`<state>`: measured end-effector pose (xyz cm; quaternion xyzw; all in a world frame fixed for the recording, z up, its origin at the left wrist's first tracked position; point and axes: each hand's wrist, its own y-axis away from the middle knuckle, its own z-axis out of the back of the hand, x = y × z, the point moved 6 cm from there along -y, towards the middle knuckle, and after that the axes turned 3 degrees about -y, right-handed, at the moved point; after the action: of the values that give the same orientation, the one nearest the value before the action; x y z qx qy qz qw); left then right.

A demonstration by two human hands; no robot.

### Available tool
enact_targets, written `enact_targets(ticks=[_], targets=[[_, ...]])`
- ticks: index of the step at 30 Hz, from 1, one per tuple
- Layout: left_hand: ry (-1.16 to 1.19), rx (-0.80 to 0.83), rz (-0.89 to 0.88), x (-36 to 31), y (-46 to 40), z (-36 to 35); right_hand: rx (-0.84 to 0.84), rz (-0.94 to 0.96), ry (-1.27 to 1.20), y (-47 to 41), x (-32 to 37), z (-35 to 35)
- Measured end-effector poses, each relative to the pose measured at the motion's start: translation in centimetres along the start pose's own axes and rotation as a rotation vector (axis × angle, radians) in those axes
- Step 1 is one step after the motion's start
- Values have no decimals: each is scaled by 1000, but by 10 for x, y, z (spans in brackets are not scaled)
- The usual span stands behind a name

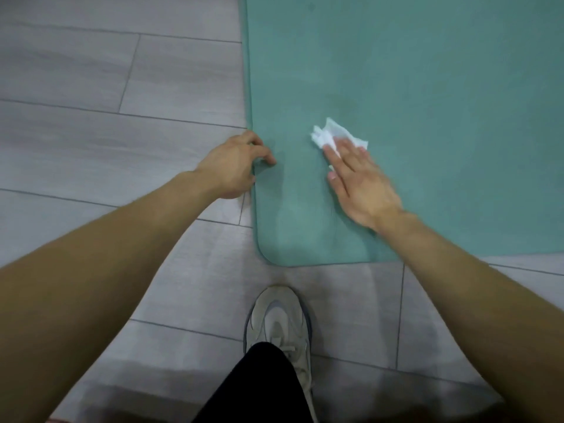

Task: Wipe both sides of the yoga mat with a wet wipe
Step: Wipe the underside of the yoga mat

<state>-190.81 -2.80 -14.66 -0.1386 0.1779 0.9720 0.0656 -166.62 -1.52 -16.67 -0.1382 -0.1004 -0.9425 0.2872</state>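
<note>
The right hand [358,181] presses flat, straight fingers on the crumpled wet wipe [334,136], wiping the green yoga mat's [427,87] upper face near its corner. Beside it, the left hand [236,164] pinches the mat's edge. Next likely comes sweeping outward across unwiped mat.

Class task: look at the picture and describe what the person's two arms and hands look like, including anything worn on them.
Both arms are bare from the frame's edge to the wrist: no sleeves show. The left hand and the right hand wear no gloves, and no rings, watch or bands are visible. The right hand is slightly blurred. Each hand shows its fingers uncovered.
</note>
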Motion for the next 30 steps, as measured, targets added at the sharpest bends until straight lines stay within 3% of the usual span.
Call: enact_targets(ticks=[1,2,5,6,7,10,11,12,13,15,17,18,21,23,27,30], targets=[[6,-3,-1,0,0,0,-6,-99,-34,0,1,-1],[10,-4,4,0,-1,1,-7,-67,-57,3,20,-9],[-4,1,6,-3,-6,5,252,557,20,52,107,-45],[-7,7,2,-3,-8,6,270,662,67,55,103,-45],[-6,10,1,-5,-7,5,213,603,112,43,83,-36],[-23,3,12,-3,0,1,-44,-84,67,-6,-12,7],[-25,4,15,-3,1,-1,-88,-237,15,-8,-24,10],[-28,6,19,-3,2,-2,-94,-276,-47,-5,-14,5],[-30,6,22,-4,1,-1,-78,-191,-106,2,14,-5],[-36,7,25,-5,-3,2,122,251,-100,38,87,-34],[-30,13,24,-4,-6,4,210,567,16,56,96,-36],[-26,13,29,-5,-6,4,142,533,61,43,72,-27],[-44,0,43,-6,-2,1,-61,-56,44,6,-39,12],[-56,-1,48,-8,0,-2,-164,-272,2,6,-68,22],[-109,6,63,-12,1,-4,-262,-154,-56,-14,-57,29],[-137,-2,67,-13,4,-6,-242,-197,5,-31,-63,28]])
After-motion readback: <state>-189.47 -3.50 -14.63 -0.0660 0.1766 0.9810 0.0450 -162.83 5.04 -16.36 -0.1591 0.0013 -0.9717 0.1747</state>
